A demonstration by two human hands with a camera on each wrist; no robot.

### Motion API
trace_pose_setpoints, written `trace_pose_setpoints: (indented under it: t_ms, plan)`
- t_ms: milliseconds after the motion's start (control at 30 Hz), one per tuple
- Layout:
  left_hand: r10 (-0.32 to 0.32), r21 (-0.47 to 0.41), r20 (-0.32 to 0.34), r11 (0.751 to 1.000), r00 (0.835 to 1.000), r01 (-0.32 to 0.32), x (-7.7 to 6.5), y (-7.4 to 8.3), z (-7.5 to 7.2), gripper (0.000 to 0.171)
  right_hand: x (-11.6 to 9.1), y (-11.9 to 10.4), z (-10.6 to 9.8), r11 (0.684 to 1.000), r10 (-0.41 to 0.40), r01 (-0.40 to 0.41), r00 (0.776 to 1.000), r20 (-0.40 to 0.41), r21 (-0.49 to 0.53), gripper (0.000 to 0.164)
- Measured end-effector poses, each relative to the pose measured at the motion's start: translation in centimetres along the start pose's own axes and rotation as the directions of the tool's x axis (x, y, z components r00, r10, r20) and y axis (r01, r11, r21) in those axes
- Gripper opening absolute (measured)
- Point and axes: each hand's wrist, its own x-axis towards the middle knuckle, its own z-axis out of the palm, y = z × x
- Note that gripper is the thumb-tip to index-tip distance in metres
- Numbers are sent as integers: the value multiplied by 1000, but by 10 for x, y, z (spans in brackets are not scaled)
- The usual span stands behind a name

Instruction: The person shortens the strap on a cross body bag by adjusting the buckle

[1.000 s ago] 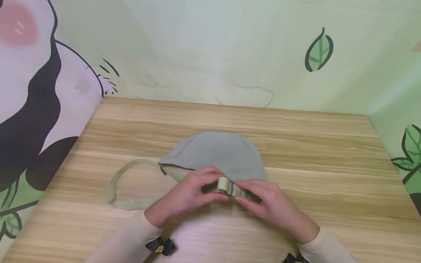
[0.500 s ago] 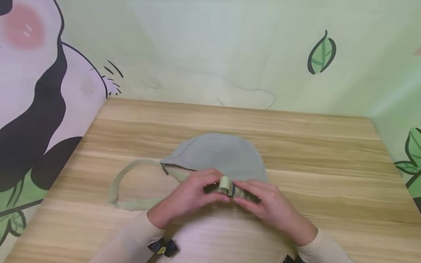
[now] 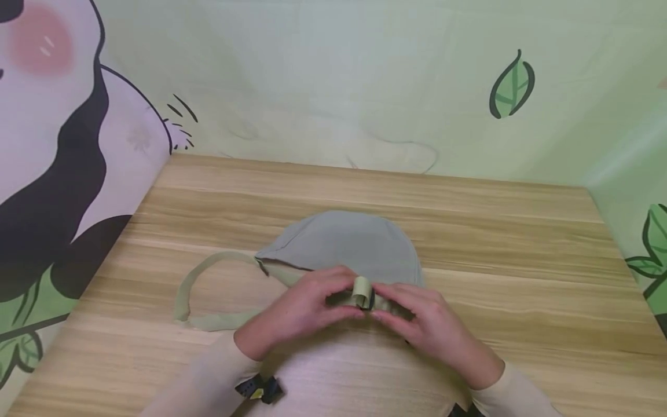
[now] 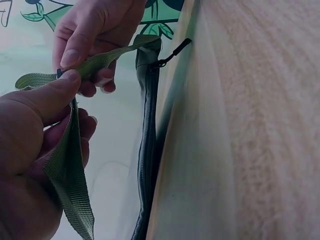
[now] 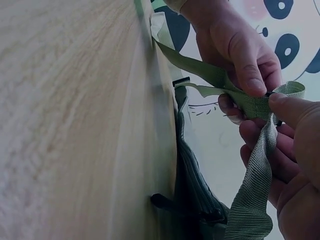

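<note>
A grey waist bag (image 3: pixel 344 240) lies on the wooden table, its curved edge toward the wall. From its ends runs a pale green webbing strap (image 3: pixel 195 278), which loops out on the left. My left hand (image 3: pixel 302 307) pinches the strap between thumb and fingers. Close beside it, my right hand (image 3: pixel 435 321) pinches the strap at a small dark slider (image 3: pixel 372 300), mostly covered by fingertips. A short strap loop (image 3: pixel 362 289) stands up between the hands. In the left wrist view, the bag's zipper (image 4: pixel 148 115) shows a dark pull (image 4: pixel 181 47).
The wooden table (image 3: pixel 521 260) extends around the bag on all sides. Behind it rises a pale green wall (image 3: pixel 312 75) printed with leaves and a panda figure (image 3: pixel 130 116). A black wrist device (image 3: pixel 259 389) is strapped near the left sleeve cuff.
The raised strap loop has shifted slightly right and now looks narrower, covering more of the slider. Both hands keep their pinch in nearly the same place. The head view has shifted a little.
</note>
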Motion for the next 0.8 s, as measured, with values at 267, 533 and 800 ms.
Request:
trace_pose_setpoints:
  t_ms: [267, 533, 800]
  plan:
    - [12, -6, -1, 1000, 1000, -12, 2, 1, 1, 29, 1, -5, -4, 996, 73, -74, 997, 24, 50, 45]
    - [25, 28, -27, 999, 999, -24, 3, 2, 3, 31, 1, -9, 0, 988, 147, -148, 989, 18, 34, 44]
    - [40, 197, -16, 980, 999, -37, 1, 2, -2, 36, 2, -10, 0, 981, 193, -193, 981, -16, 12, 46]
